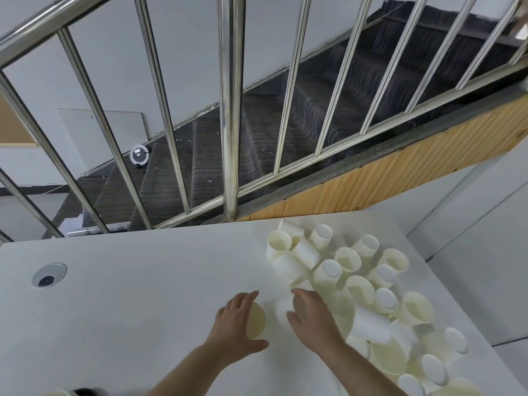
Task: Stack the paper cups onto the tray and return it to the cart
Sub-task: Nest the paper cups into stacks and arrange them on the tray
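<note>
I log open room on the white table (143, 281) at left and centre, with a cable grommet (49, 275) far left. Loose paper cups (371, 295) crowd the right side. A steel railing (231, 110) blocks the far edge.

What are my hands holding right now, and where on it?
Both hands are on one paper cup lying on its side: the left hand cups its open rim end, the right hand grips the base end.

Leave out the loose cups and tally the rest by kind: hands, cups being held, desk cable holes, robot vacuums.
Hands: 2, left hand, right hand
Held paper cups: 2, left cup, right cup
Cable grommet: 1
Robot vacuum: 1
Total: 6
</note>
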`<action>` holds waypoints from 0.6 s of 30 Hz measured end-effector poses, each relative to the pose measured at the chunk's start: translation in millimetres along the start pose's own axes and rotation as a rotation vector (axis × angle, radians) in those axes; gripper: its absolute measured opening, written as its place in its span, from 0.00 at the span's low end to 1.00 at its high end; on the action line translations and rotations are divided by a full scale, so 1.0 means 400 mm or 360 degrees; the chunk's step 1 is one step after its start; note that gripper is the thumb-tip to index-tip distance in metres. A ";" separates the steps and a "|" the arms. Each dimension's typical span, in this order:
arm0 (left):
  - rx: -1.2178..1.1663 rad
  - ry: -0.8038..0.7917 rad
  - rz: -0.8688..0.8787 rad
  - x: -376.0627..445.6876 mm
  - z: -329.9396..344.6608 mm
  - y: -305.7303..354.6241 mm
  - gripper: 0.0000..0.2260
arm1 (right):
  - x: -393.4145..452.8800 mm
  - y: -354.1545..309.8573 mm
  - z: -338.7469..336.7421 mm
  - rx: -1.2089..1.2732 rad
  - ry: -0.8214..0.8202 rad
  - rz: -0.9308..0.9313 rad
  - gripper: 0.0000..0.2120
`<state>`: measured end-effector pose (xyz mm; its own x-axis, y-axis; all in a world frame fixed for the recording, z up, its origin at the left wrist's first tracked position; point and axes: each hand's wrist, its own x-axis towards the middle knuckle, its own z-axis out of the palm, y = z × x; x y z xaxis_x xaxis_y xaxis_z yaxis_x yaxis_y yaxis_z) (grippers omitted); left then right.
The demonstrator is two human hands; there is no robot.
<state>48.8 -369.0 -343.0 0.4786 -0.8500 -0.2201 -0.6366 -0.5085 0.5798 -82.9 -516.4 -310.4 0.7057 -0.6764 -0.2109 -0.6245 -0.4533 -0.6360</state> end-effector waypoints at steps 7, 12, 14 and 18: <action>-0.0433 0.0223 0.0177 0.022 -0.041 0.061 0.39 | 0.003 -0.065 -0.038 0.1648 -0.0137 0.0794 0.10; -0.0476 0.0235 0.0142 0.023 -0.046 0.071 0.34 | 0.004 -0.051 -0.015 0.1201 0.0010 0.0608 0.09; -0.0342 0.0253 0.0181 0.026 -0.045 0.075 0.35 | -0.002 -0.044 -0.005 0.0735 0.0192 0.0277 0.11; -0.0181 0.0248 0.0238 0.035 -0.027 0.090 0.35 | -0.019 -0.047 0.004 0.0341 0.0269 -0.0131 0.16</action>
<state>38.9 -397.7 -316.8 0.4773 -0.8787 -0.0068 -0.6393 -0.3525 0.6834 -76.0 -502.0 -297.9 0.6740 -0.7378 -0.0367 -0.4697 -0.3896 -0.7922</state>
